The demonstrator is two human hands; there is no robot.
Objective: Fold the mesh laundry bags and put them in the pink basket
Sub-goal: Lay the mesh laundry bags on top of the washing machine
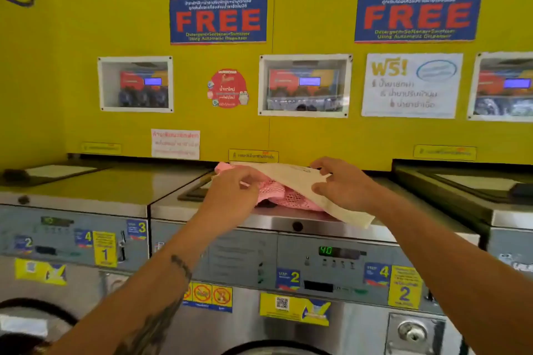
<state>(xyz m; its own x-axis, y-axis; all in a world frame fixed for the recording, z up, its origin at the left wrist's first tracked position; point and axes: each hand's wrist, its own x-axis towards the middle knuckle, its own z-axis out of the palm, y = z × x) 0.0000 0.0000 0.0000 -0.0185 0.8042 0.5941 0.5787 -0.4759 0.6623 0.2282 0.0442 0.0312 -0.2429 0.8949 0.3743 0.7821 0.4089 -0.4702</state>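
Note:
A cream mesh laundry bag lies flat and tilted over the pink basket on top of the middle washing machine. My left hand grips the bag's left edge, fingers curled over it above the basket. My right hand pinches the bag's right side between thumb and fingers. The bag's near corner hangs down toward the machine's front edge. The pink basket is a soft openwork thing, mostly covered by the bag and my hands. Something dark shows under its near side.
Steel washing machine tops run left and right of the basket, with lids set into them. A yellow wall with signs and dispenser windows rises right behind. The control panel faces me below.

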